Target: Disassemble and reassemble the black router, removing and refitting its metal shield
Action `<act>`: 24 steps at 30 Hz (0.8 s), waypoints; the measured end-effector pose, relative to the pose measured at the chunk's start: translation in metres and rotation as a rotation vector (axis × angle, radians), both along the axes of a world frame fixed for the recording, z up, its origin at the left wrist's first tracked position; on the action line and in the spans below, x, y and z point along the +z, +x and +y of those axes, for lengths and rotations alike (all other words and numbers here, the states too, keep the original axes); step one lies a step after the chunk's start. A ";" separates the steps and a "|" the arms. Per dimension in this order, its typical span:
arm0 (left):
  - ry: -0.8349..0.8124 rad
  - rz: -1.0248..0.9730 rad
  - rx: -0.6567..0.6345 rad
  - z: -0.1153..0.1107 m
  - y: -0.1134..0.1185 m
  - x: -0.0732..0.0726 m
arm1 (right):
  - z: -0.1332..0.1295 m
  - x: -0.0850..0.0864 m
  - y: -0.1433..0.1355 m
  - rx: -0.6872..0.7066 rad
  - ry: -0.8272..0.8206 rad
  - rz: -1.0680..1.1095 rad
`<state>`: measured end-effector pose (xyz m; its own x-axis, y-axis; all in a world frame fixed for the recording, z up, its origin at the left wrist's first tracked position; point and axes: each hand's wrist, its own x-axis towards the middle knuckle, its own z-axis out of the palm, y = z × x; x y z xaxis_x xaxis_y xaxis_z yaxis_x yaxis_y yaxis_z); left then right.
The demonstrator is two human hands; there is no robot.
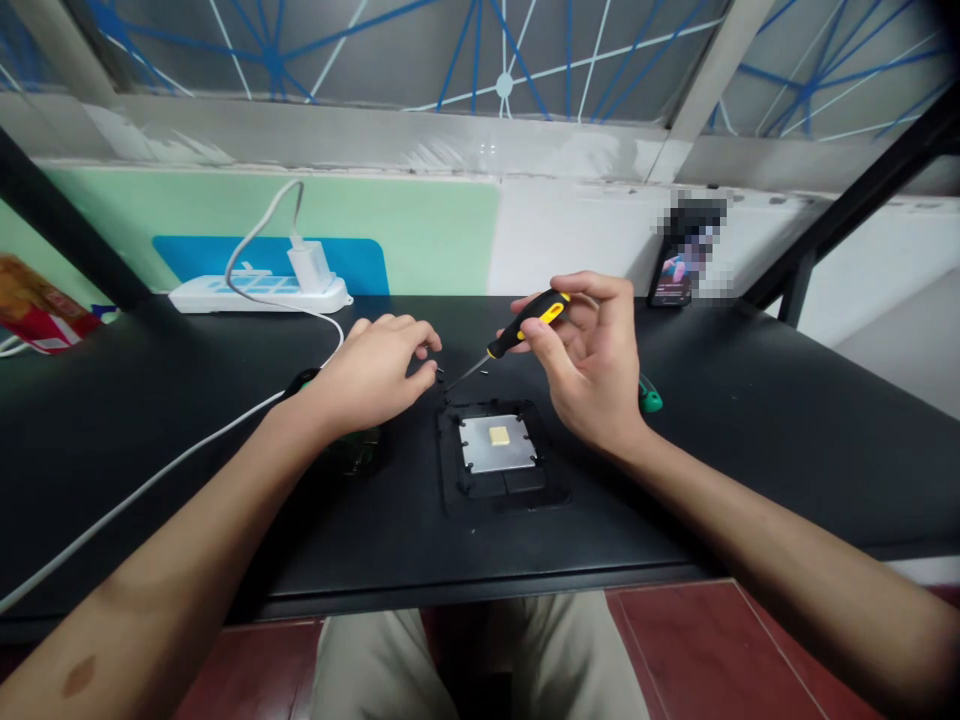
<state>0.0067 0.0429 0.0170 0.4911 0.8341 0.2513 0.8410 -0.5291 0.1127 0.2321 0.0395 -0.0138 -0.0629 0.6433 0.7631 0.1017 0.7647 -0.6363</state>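
My right hand (589, 355) grips a black and yellow screwdriver (529, 322) by its handle. The thin shaft slants down to the left, its tip close to the upper left corner of a black plastic frame (450, 480). Set in that frame is a silver metal plate (484, 457) with a small pale yellow square pad (499, 436) on it. My left hand (382, 370) hovers left of the screwdriver tip, fingers loosely bent and thumb apart, with nothing seen between them. Tiny screws (484, 373) lie on the table behind the frame. Under my left wrist is a dark green circuit board (356, 450), partly hidden.
A white power strip (262, 295) with a plugged-in charger (309, 266) stands against the wall. Its white cable (161, 470) runs across the black table (750, 440). A phone (679, 265) leans at the back right. A green object (650, 395) shows beside my right wrist.
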 end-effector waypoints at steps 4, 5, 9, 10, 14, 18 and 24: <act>0.001 0.003 0.001 0.000 0.001 -0.001 | -0.001 -0.001 0.000 -0.004 -0.005 -0.026; 0.001 0.001 -0.002 0.000 0.001 -0.001 | -0.001 -0.001 0.000 -0.006 -0.006 -0.030; -0.005 -0.007 -0.008 -0.001 0.001 -0.001 | -0.001 0.001 0.000 -0.016 -0.010 -0.018; -0.006 -0.004 -0.010 -0.001 0.001 -0.001 | 0.000 0.002 0.000 -0.016 -0.007 -0.008; -0.006 -0.009 -0.020 -0.001 0.002 -0.002 | 0.000 0.009 0.005 -0.061 -0.017 0.041; -0.033 -0.040 -0.085 -0.009 0.007 0.001 | 0.005 0.018 0.020 -0.142 -0.103 0.114; -0.147 -0.047 -0.288 -0.035 0.019 0.006 | 0.022 0.027 0.040 -0.187 -0.303 0.238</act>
